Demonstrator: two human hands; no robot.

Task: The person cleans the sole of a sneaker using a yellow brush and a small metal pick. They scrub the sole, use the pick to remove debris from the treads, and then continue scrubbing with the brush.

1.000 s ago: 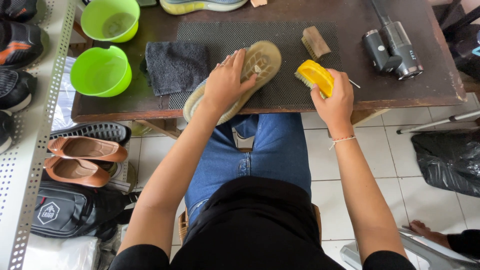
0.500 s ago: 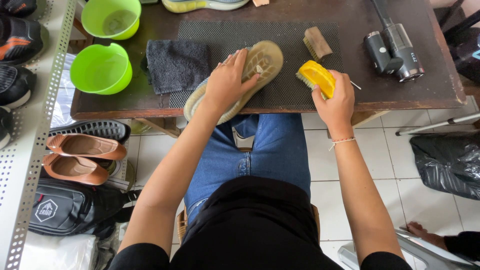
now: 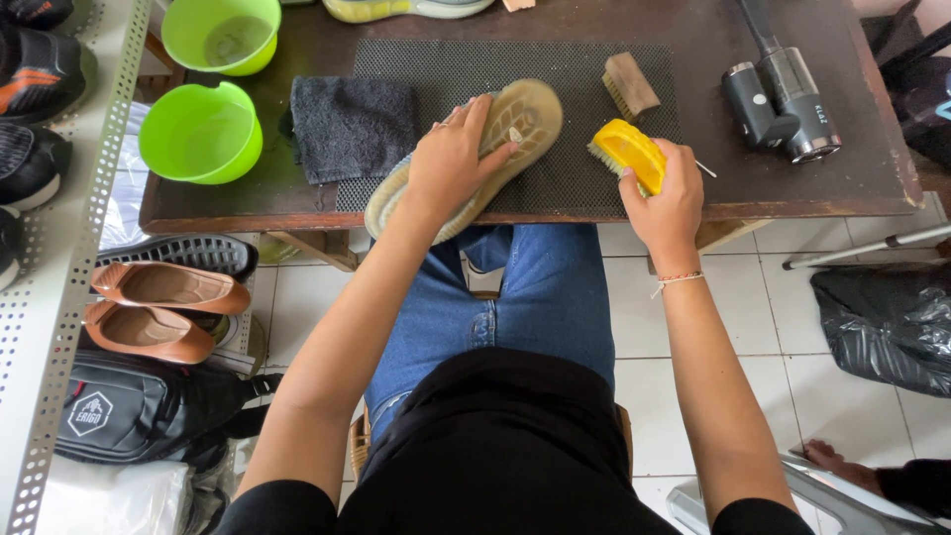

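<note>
A shoe (image 3: 515,124) lies sole-up and slanted on a black mesh mat (image 3: 436,64) on the dark wooden table (image 3: 872,178). My left hand (image 3: 451,159) presses down on the middle of its pale translucent sole. My right hand (image 3: 669,193) grips a yellow brush (image 3: 624,151), bristles pointing left, just to the right of the shoe's toe and apart from it.
A wooden brush (image 3: 629,84) lies behind the yellow one. A dark grey cloth (image 3: 352,127) and two green bowls (image 3: 203,129) (image 3: 220,35) sit at left, a black device (image 3: 778,99) at right. Shoes (image 3: 163,307) and a black bag (image 3: 129,406) crowd the floor left.
My left hand has shifted slightly on the sole; the yellow brush stays beside the toe, barely moved.
</note>
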